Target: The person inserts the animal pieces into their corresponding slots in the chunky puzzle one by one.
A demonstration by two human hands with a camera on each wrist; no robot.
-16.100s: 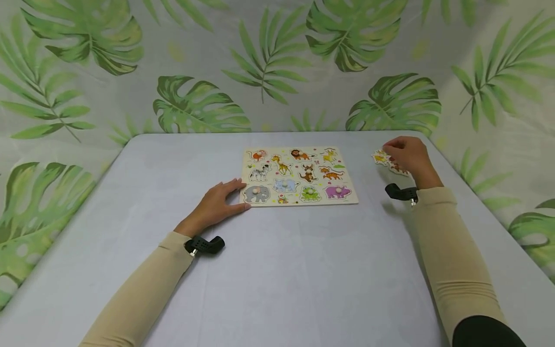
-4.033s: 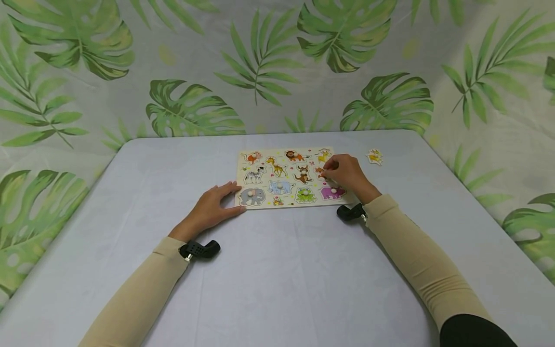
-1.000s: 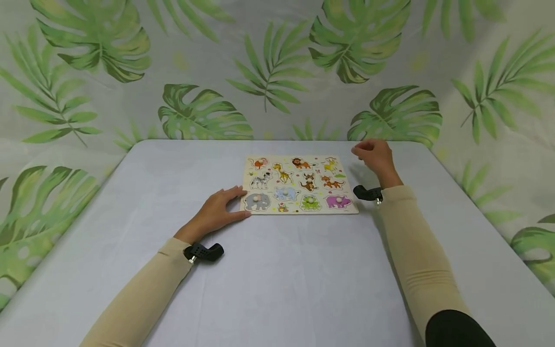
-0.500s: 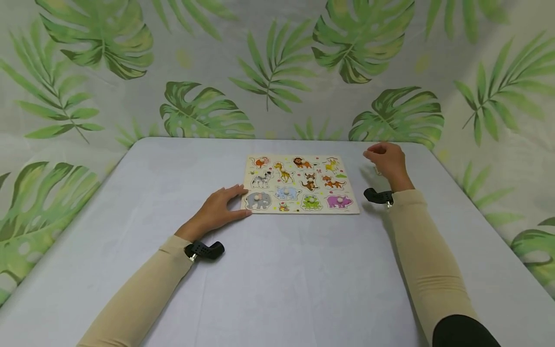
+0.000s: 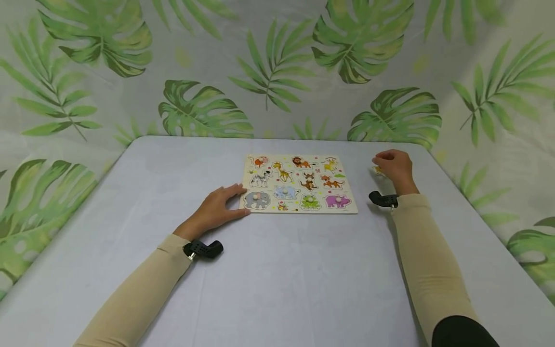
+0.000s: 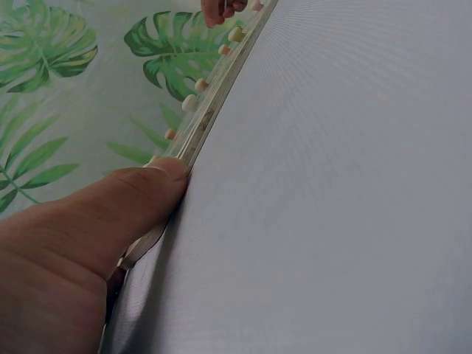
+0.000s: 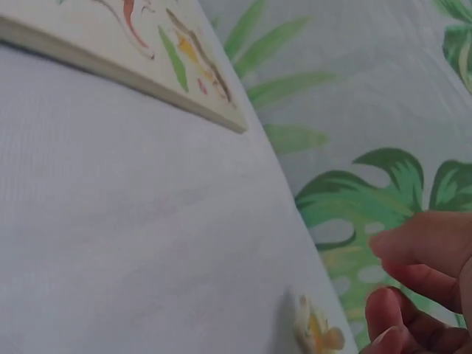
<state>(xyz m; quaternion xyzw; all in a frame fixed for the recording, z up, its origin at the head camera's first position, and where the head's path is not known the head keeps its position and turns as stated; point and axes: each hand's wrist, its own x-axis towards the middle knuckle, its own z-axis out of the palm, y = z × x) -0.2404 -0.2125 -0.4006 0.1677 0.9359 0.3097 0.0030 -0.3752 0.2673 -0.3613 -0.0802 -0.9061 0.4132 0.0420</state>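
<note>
Resting flat at the centre of the head view, the left hand [image 5: 215, 208] lies on the grey table [image 5: 277, 270] with its fingers straight and relaxed, holding nothing; the thumb and fingertips touch the lower left corner of the wooden animal puzzle board [image 5: 299, 183]. In the left wrist view the thumb [image 6: 140, 195] presses against the board's edge [image 6: 203, 122], which runs up toward the top of the frame with a row of small pale knobs [image 6: 190, 102] standing along it. The board sits in the middle of the head view, slightly above centre, and carries animal pieces in rows, with a grey elephant [image 5: 257, 199] at its lower left and a purple hippo [image 5: 337, 200] at its lower right. Over to the right of the board, well apart from it, the right hand [image 5: 392, 166] hovers with its fingers loosely curled above a small yellow puzzle piece [image 5: 377, 170] that lies on the table near the far right edge. The right wrist view shows that piece [image 7: 318, 333] at the lower middle of the frame, lying on the cloth, with the curled fingertips [image 7: 398, 324] just beside it at the lower right; whether they touch it cannot be told, and they do not visibly clasp it. A corner of the board [image 7: 147, 74] fills the upper left of that view. Leaf-print cloth [image 5: 269, 67] hangs behind the table across the top of the head view.
</note>
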